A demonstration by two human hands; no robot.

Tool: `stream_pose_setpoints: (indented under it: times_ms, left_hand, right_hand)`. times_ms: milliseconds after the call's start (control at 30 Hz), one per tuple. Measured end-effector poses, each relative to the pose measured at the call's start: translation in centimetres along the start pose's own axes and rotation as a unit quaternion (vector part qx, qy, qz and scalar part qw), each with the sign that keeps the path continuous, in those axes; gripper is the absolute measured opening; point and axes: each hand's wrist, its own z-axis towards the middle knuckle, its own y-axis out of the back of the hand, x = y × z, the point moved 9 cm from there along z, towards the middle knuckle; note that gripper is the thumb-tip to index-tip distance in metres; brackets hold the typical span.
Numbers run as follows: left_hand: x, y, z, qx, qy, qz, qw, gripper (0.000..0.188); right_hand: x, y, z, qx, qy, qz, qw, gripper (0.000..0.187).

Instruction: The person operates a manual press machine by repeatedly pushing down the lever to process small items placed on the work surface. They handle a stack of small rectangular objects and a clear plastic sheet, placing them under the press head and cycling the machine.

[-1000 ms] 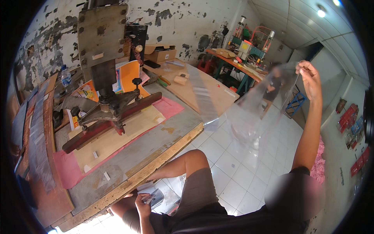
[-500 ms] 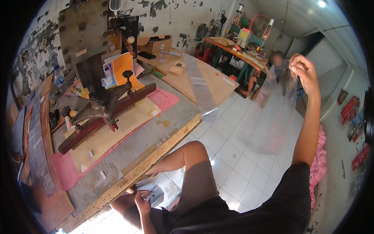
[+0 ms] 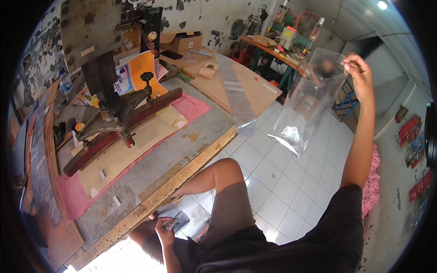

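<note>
From my remote seat I see a gray table (image 3: 175, 152) carrying a pink sheet (image 3: 195, 105) under a tan sheet (image 3: 152, 129); beyond, a brown tabletop (image 3: 258, 88) bears a cardboard box (image 3: 185, 43), phone (image 3: 171, 54) and plastic strip (image 3: 236, 95).

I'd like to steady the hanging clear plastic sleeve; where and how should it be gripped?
Probably pinch the clear plastic sleeve at its lower left corner, coming from the left: it hangs free there, while the right hand grips its upper right corner.

A cardboard box (image 3: 185, 43) and a flat black object (image 3: 171, 55) are placed near each other; a clear bottle (image 3: 65, 84) is seen at far left, pink material (image 3: 372, 183) at right.
</note>
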Motion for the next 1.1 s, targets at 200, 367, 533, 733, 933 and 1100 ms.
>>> stream_pose_setpoints:
  times_ms: [200, 367, 533, 733, 933, 1100]
  left_hand:
    - [-1.5, -1.3, 0.0, 0.014, 0.028, -0.008, 0.999, 0.016]
    - [-1.5, -1.0, 0.1, 0.01, 0.01, 0.006, 1.0, 0.017]
    - [-1.0, -1.0, 0.2, 0.011, 0.013, 0.005, 1.0, 0.019]
    - [-1.3, -1.4, 0.3, 0.02, 0.011, -0.022, 1.0, 0.019]
    - [-2.0, -1.2, 0.4, 0.01, 0.001, 0.015, 1.0, 0.018]
    - [-2.2, -1.2, 0.5, 0.001, 0.003, 0.027, 1.0, 0.017]
  right_hand:
    - [0.1, 0.0, 0.8, -0.006, 0.008, 0.019, 1.0, 0.009]
    - [-0.7, -0.6, 1.4, -0.037, -0.02, 0.03, 0.999, 0.018]
    - [-2.3, -0.8, 1.2, -0.038, -0.082, 0.025, 0.996, 0.025]
    - [-2.1, -1.3, 0.8, -0.067, -0.085, 0.022, 0.994, 0.028]
    - [-0.1, -2.3, 1.0, -0.09, -0.088, 0.016, 0.992, 0.028]
    - [0.4, -3.5, 0.3, -0.103, -0.102, 0.033, 0.989, 0.029]
